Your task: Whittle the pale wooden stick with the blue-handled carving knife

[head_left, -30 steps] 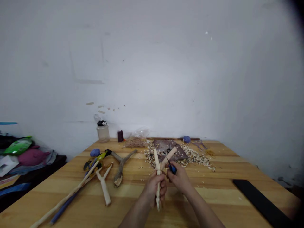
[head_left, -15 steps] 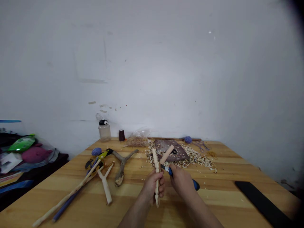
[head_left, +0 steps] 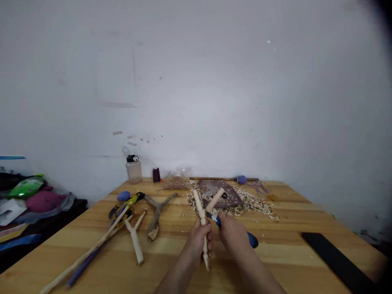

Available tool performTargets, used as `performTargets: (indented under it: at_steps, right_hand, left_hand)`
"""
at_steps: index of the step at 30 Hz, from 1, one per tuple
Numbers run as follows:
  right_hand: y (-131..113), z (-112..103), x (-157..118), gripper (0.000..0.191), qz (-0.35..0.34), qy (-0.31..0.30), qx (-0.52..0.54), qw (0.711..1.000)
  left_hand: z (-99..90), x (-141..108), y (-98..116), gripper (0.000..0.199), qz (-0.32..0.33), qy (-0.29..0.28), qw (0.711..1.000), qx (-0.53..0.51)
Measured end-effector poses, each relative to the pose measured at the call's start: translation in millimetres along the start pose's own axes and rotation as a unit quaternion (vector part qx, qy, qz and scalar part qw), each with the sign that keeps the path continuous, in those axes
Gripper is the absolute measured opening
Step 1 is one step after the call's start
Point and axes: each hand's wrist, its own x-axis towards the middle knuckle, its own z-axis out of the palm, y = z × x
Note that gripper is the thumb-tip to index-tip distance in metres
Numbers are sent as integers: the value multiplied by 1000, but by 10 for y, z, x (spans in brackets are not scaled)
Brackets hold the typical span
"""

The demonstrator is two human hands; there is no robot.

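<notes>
My left hand (head_left: 199, 241) is wrapped round the lower part of a pale, peeled, forked stick (head_left: 197, 201), whose two arms point up and away. My right hand (head_left: 232, 230) grips a knife (head_left: 252, 240) with a blue and black handle. The blade lies against the stick close to the fork, just above my left hand. Beyond the hands, wood shavings (head_left: 251, 203) are strewn over and around a dark brown sheet (head_left: 219, 192).
At the left lie a peeled forked stick (head_left: 135, 241), a bark-covered one (head_left: 157, 214) and a long pale stick (head_left: 82, 258). A bottle (head_left: 134, 170), dark spool (head_left: 156, 175) and plastic bag (head_left: 177, 181) stand behind. A black strip (head_left: 335, 259) lies right.
The forked stick has tilted, its upper left arm leaning further left and its lower end moving right. My left hand has turned with it. The knife stays near the fork.
</notes>
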Motion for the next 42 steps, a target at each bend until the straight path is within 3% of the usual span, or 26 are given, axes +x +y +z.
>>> performTargets:
  at_steps: [6,13,20,24,27,29,30,32,34,38,42]
  right_hand:
    - [-56,4,10,24,35,-30,-18,999]
    - [-102,74,29,25,44,-12,-16,999]
    - [-108,64,37,25,55,-9,19,998]
    - [-52,72,59,18,39,-15,141,989]
    - [22,108,114,13,8,16,295,955]
    - [83,124,150,11,-20,21,412,911]
    - [114,124,159,13,-28,-5,468,883]
    - [176,104,159,25,1,-47,559,828]
    - [225,68,138,35,26,-45,613,788]
    - [243,29,95,32,40,-35,648,760]
    - [155,92,93,17,14,-28,641,767]
  left_hand:
    - [81,16,-96,25,41,57,993,100]
    - [89,38,-160,32,38,96,989,110]
    - [126,13,-132,35,21,79,993,91]
    - [136,-41,-56,29,-25,13,999,20]
    - [116,-58,-13,27,-55,-60,995,-57]
    - [90,-51,5,28,-65,-97,989,-91]
    - [73,-44,14,29,-67,-110,986,-105]
    - [35,-26,34,29,-69,-123,981,-134]
    - [-7,-7,56,29,-67,-120,977,-161]
    - [-85,36,81,30,-69,-87,975,-192]
    - [-132,76,68,28,-58,-56,979,-189]
